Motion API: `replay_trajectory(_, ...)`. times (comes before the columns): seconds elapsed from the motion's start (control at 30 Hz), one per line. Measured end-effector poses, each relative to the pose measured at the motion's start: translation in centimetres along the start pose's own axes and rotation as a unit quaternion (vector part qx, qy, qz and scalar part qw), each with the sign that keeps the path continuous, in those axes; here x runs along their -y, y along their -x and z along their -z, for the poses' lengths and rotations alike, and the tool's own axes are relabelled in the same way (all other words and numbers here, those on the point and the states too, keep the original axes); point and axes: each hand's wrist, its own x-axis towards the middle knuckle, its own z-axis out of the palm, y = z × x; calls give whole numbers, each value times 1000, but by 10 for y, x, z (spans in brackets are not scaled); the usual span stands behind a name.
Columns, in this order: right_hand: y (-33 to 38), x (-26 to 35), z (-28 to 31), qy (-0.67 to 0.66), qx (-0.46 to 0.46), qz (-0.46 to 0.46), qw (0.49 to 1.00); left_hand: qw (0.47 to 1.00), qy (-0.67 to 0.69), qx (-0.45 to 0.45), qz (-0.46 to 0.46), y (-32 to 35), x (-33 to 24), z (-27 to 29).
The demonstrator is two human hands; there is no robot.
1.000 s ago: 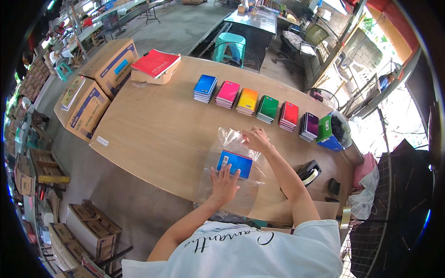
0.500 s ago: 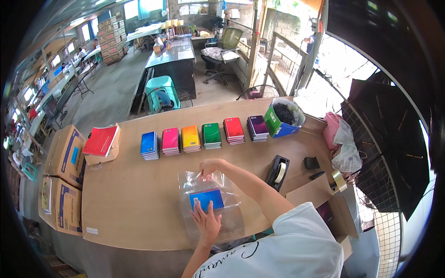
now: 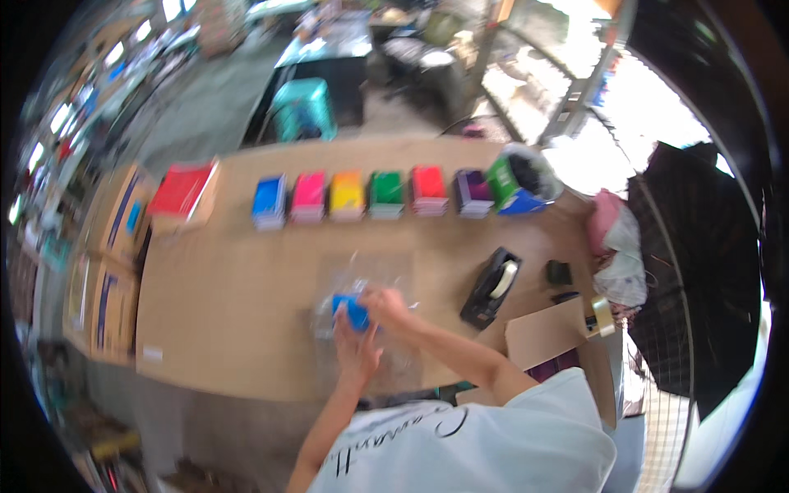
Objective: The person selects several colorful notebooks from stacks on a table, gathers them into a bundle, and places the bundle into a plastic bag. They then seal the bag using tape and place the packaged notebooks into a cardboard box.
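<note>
A small blue notebook [image 3: 353, 314] lies on clear plastic wrap [image 3: 386, 269] near the table's front. My left hand [image 3: 357, 355] rests at the notebook's near left part, fingers extended and thumb apart. My right hand [image 3: 388, 310] is closed at the notebook's right side, over the plastic; motion blur hides what its fingers pinch. Beyond them stands a row of notebook stacks: blue [image 3: 269, 201], pink [image 3: 309, 195], yellow [image 3: 347, 195], green [image 3: 386, 194], red [image 3: 429, 190] and purple [image 3: 473, 193].
A black tape dispenser [image 3: 491, 287] sits right of my hands, near an open carton [image 3: 544, 335] and a tape roll [image 3: 602, 316]. A green-blue bin [image 3: 518, 185] stands at the far right. Red books [image 3: 182, 189] and cardboard boxes [image 3: 113, 304] are at the left.
My right hand has come down from the plastic's far edge to the notebook's right side. My left hand stays at the notebook. The view has shifted and blurred.
</note>
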Motion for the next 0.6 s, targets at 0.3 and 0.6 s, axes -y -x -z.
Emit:
replay_trajectory(0.3, 25, -1, -10, 370, -54, 290, 881, 983, -129, 92, 92, 0, 4, -18)
replay_trajectory(0.6, 20, 8, -18, 366, -76, 284, 883, 942, -240, 186, 142, -17, 0, -27)
